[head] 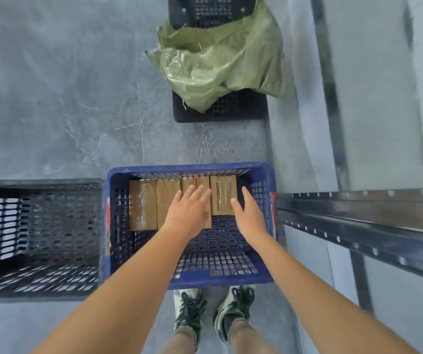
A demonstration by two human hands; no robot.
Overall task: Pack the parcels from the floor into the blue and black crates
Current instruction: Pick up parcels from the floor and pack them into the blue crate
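Note:
A blue crate [191,168] stands on the floor right in front of my feet. Several brown taped parcels [142,205] lie side by side along its far half. My left hand [188,209] lies flat with straight fingers on the middle parcels. My right hand [248,213] hovers open beside the rightmost parcel [221,194], its fingertips close to the parcel's right edge; contact is unclear. A black crate [39,185] stands to the left of the blue one and looks empty.
A crumpled green woven sack [218,62] lies over another black crate [230,111] further ahead. A metal shelf frame [358,213] runs along the right. Grey concrete floor lies to the left and ahead. My shoes [190,310] stand just behind the blue crate.

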